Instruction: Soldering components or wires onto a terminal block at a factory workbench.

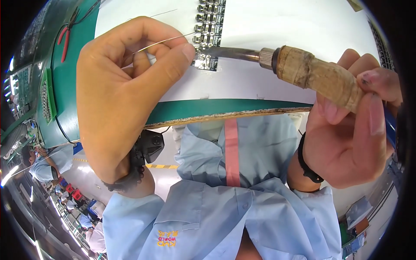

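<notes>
My left hand [130,78] pinches a thin strand of solder wire [162,42] between thumb and forefinger, over the near end of a strip of small circuit boards [211,28]. In my right hand [353,125] is a soldering iron [318,76], gripped by its tape-wrapped, tan handle. Its dark metal shaft points left, and the tip lies at the strip's lower part, close to my left thumb. Whether the tip touches a joint, I cannot tell. The strip rests on a white sheet [286,39], with metal parts in a row along its left side.
Red-handled pliers [65,41] lie on the green mat [69,91] at the far left. A green circuit board [48,95] stands near the mat's left edge. More dark boards [381,47] line the far right. The table's worn front edge [225,116] runs below my hands.
</notes>
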Tool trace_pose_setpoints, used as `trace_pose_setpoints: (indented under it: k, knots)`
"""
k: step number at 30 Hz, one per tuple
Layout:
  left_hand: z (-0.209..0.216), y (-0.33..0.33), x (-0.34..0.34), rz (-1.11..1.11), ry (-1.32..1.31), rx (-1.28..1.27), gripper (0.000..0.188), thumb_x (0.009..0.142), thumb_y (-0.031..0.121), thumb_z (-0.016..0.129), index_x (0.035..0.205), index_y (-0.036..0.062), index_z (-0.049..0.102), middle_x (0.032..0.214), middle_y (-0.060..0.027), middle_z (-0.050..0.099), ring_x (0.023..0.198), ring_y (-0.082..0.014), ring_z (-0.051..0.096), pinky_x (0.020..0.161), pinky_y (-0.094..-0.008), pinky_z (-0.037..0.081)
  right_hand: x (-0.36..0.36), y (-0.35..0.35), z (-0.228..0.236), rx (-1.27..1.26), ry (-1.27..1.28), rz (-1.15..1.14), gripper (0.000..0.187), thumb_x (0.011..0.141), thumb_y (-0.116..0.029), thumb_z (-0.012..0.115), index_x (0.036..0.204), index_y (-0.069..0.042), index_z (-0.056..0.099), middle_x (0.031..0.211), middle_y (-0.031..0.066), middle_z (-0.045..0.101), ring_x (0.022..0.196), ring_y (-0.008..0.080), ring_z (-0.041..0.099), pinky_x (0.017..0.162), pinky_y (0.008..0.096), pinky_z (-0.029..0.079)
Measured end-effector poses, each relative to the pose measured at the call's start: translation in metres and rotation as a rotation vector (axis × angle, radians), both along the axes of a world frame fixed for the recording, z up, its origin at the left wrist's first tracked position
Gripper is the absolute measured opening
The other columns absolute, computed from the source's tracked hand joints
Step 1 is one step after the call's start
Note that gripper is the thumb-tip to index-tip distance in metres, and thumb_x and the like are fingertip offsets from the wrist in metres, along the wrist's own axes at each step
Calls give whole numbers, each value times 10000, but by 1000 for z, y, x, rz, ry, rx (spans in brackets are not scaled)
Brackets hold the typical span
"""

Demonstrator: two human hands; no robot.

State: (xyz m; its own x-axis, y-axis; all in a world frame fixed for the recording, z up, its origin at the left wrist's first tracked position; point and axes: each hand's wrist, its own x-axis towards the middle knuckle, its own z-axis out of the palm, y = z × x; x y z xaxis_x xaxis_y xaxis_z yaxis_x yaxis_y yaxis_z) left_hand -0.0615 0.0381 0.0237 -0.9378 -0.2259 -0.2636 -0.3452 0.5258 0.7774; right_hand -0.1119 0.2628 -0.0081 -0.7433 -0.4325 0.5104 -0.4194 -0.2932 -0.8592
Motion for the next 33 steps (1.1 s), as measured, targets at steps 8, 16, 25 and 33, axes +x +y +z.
trace_pose_setpoints:
  k: [8, 16, 25, 33]
  knots:
    - [10, 10, -3, -15, -30, 30, 124, 834, 118, 682, 839, 20, 606, 745, 25, 601, 663, -14, 506, 602, -162, 369, -6, 4, 0, 64, 5, 80, 251, 899, -106, 358, 1062, 61, 452, 639, 76, 392, 591, 126, 351, 541, 243, 329]
    - [13, 15, -3, -19, -39, 20, 127, 833, 126, 682, 818, 30, 600, 739, 29, 604, 641, -13, 513, 594, -161, 375, -4, 2, -1, 29, 12, 66, 254, 896, -112, 360, 1066, 47, 464, 638, 74, 399, 598, 126, 368, 551, 244, 333]
    - [11, 10, -3, -70, -2, 14, 137, 835, 140, 684, 830, 30, 603, 747, 22, 614, 645, -9, 522, 606, -157, 385, -9, 6, -3, 71, 102, 79, 255, 887, -125, 368, 1068, 19, 477, 640, 66, 405, 606, 125, 394, 572, 246, 346]
    - [11, 13, -2, -57, -45, -58, 141, 835, 143, 685, 830, 30, 603, 748, 23, 611, 649, -8, 515, 606, -157, 381, -13, 13, -12, 84, 151, 80, 260, 879, -139, 377, 1068, 0, 488, 638, 59, 408, 610, 124, 411, 587, 247, 354]
